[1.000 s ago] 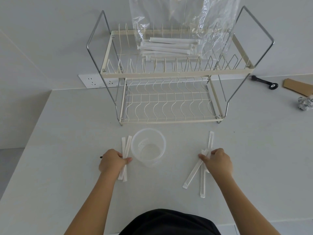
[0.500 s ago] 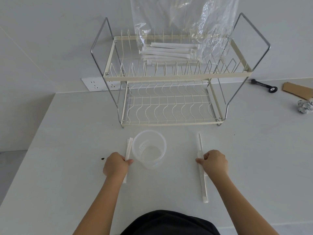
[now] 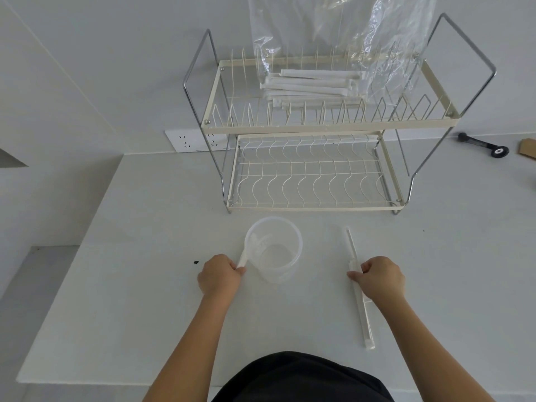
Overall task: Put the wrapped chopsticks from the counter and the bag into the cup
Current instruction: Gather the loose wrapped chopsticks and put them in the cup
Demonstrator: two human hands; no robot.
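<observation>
A clear plastic cup [image 3: 274, 248] stands on the white counter in front of me. My left hand [image 3: 219, 274] grips wrapped chopsticks [image 3: 251, 250] whose far ends tilt over the cup's left rim and into it. To the right of the cup, my right hand [image 3: 378, 278] pinches a bundle of wrapped chopsticks [image 3: 358, 288] that lies lengthwise on the counter. More wrapped chopsticks [image 3: 313, 87] sit inside a clear plastic bag [image 3: 385, 44] on the top tier of the dish rack.
A two-tier wire dish rack [image 3: 313, 127] stands behind the cup against the wall. A black tool [image 3: 483, 145] and a brown cardboard piece [image 3: 528, 147] lie at the far right. A wall socket [image 3: 193, 140] is left of the rack. The counter's left edge drops off.
My left hand has lifted its chopsticks off the counter and tipped their ends into the cup. My right hand has gathered its scattered chopsticks into one straight bundle.
</observation>
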